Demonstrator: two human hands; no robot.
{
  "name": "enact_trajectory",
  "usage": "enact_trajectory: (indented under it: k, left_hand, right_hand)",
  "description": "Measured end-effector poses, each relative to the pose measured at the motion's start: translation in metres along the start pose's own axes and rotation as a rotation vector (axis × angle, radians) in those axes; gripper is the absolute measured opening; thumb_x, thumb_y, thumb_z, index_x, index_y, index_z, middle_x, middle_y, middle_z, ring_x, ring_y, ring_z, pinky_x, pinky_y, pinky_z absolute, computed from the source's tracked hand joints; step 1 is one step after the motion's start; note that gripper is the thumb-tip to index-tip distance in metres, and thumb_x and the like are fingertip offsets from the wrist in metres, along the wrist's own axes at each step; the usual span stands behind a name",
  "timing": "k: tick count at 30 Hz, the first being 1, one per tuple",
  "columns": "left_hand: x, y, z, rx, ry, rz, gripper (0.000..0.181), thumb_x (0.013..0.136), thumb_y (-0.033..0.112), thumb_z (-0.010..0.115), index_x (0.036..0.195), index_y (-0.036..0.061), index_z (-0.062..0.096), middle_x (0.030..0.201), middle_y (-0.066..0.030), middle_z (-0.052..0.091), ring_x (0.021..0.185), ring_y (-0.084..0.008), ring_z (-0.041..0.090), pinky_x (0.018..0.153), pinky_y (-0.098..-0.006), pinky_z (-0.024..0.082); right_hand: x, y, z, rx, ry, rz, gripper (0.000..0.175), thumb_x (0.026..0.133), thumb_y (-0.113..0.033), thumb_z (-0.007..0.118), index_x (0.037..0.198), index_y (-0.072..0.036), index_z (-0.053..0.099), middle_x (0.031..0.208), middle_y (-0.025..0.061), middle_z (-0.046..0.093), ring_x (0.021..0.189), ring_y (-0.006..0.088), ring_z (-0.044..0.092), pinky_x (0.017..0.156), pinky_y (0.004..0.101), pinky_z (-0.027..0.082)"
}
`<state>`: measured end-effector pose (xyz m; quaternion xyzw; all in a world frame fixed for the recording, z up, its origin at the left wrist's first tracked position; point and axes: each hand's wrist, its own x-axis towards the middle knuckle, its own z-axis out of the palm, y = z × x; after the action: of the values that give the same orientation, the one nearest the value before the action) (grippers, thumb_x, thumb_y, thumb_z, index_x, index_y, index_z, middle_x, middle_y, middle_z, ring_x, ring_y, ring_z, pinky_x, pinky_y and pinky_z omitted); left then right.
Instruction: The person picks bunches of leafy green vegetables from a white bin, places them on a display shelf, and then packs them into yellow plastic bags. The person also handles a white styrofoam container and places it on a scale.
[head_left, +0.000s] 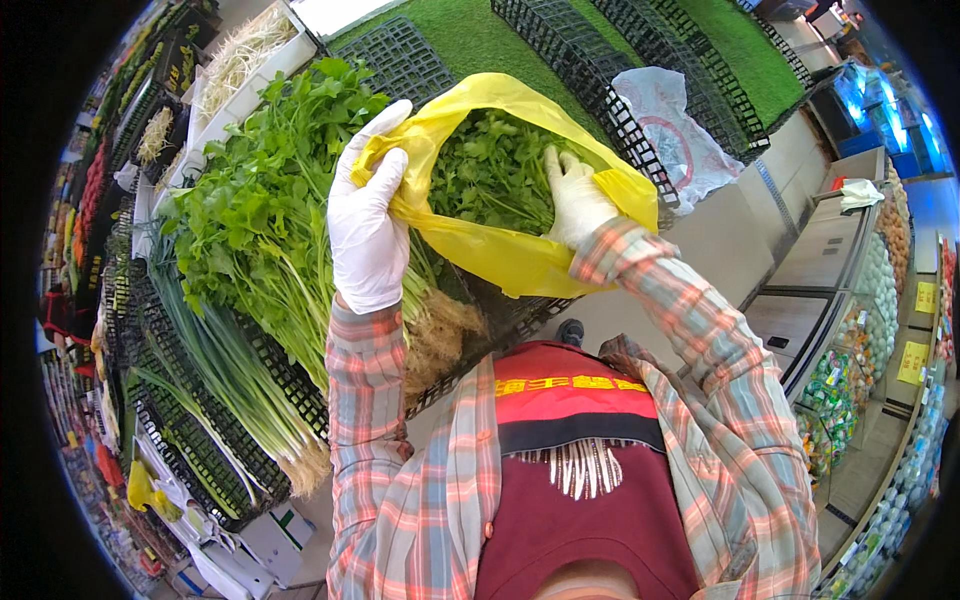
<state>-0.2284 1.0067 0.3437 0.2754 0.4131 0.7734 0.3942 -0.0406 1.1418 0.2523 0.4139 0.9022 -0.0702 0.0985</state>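
Both of my hands wear white gloves. My left hand (375, 206) pinches the left rim of a yellow plastic bag (495, 259) between thumb and fingers, and the bag's mouth gapes upward. Inside lie leafy green herbs (491, 169) that look like coriander. My right hand (577, 195) reaches into the bag at its right side, its fingertips among the stems; whether it grips them is hard to tell. Left of the bag, big bunches of celery-like greens (255, 202) with brown roots (442, 330) lie on black crates, beside long green onions (225, 382).
Black plastic crates (562, 45) stand on green artificial turf (465, 34), with a crumpled clear bag (667, 127) over one edge. A white foam box (217, 120) of bean sprouts is at the upper left. Wooden cabinets (810, 244) and shelves line the right.
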Motion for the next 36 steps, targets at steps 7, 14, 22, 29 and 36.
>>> enact_trajectory:
  k: [7,14,22,29,36]
  left_hand:
    - [-0.011,-0.004,0.001,0.055,0.012,0.02,0.034,0.091,-0.001,0.055,0.125,-0.0029,0.056,0.129,-0.0117,0.057,0.118,-0.0187,0.054,0.104,-0.0307,0.039]
    - [-0.011,-0.004,0.0,0.088,-0.035,0.007,0.034,0.092,-0.001,0.054,0.127,-0.0022,0.054,0.134,-0.0135,0.054,0.121,-0.02,0.053,0.106,-0.0331,0.039]
    - [-0.002,0.005,0.01,0.177,-0.077,0.037,0.037,0.092,0.001,0.056,0.128,-0.0017,0.052,0.132,-0.0112,0.055,0.122,-0.0194,0.051,0.106,-0.0317,0.038]
    - [-0.02,0.014,0.041,1.524,0.024,0.684,0.069,0.076,0.005,0.073,0.138,0.003,0.043,0.123,-0.0158,0.053,0.116,-0.0315,0.052,0.099,-0.0381,0.042]
    - [-0.052,-0.033,0.056,1.715,-0.809,0.511,0.03,0.077,0.017,0.063,0.102,0.0006,0.064,0.09,-0.0099,0.065,0.089,-0.0258,0.063,0.087,-0.0418,0.047]
  right_hand:
    - [0.005,0.003,0.0,0.051,-0.155,0.054,0.122,0.059,-0.03,0.088,0.149,0.005,0.012,0.112,0.0248,0.056,0.107,0.0373,0.056,0.091,0.0432,0.049]
    - [0.002,0.011,0.027,0.032,0.053,0.041,0.107,0.067,-0.019,0.081,0.148,0.003,0.016,0.114,0.0261,0.06,0.106,0.0401,0.059,0.084,0.0437,0.052]
    - [-0.001,0.022,-0.059,0.432,-0.14,-0.009,0.075,0.065,-0.022,0.074,0.134,-0.005,0.047,0.092,0.0187,0.068,0.082,0.031,0.067,0.073,0.0388,0.053]
    - [-0.004,0.057,-0.096,0.746,-0.403,0.08,0.061,0.063,-0.015,0.083,0.12,-0.003,0.062,0.108,0.0107,0.068,0.101,0.0215,0.061,0.094,0.0323,0.042]
    - [-0.01,0.082,-0.065,1.334,-0.434,0.037,0.045,0.074,-0.004,0.075,0.118,-0.003,0.064,0.108,0.0074,0.069,0.098,0.0167,0.063,0.092,0.0328,0.046]
